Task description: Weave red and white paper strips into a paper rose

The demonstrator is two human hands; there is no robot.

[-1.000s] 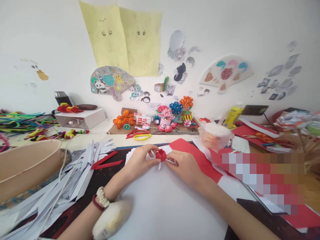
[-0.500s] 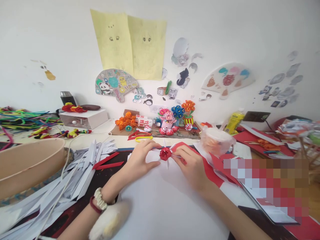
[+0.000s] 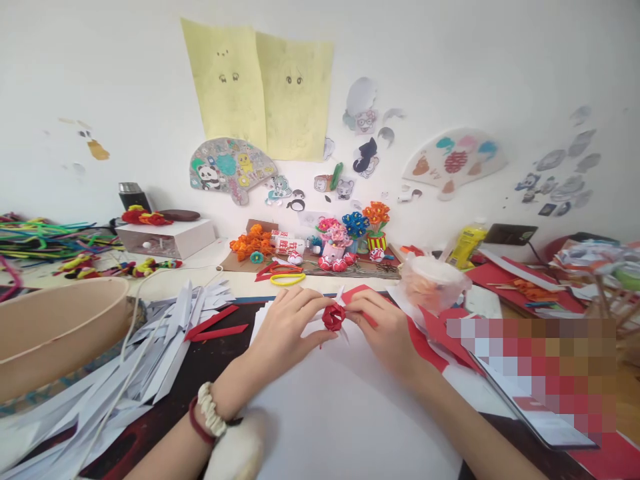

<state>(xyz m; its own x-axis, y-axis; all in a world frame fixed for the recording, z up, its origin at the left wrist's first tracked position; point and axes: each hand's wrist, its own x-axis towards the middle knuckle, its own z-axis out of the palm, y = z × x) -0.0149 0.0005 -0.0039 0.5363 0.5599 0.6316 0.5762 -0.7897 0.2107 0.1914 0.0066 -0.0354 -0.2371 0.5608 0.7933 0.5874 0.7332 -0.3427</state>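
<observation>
Small red-and-white folded-paper ball (image 3: 333, 317), gripped from both sides.
Head view: the left hand (image 3: 281, 333) has closed its thumb in; the right hand (image 3: 389, 332) pinches the right edge, apparently steadying it above white paper (image 3: 350, 413).

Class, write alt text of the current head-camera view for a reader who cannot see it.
Two bare hands, left and right, hold a small red woven paper piece with white strips above white paper. Cut white strips lie at left; colourful handmade flowers stand behind.
</observation>
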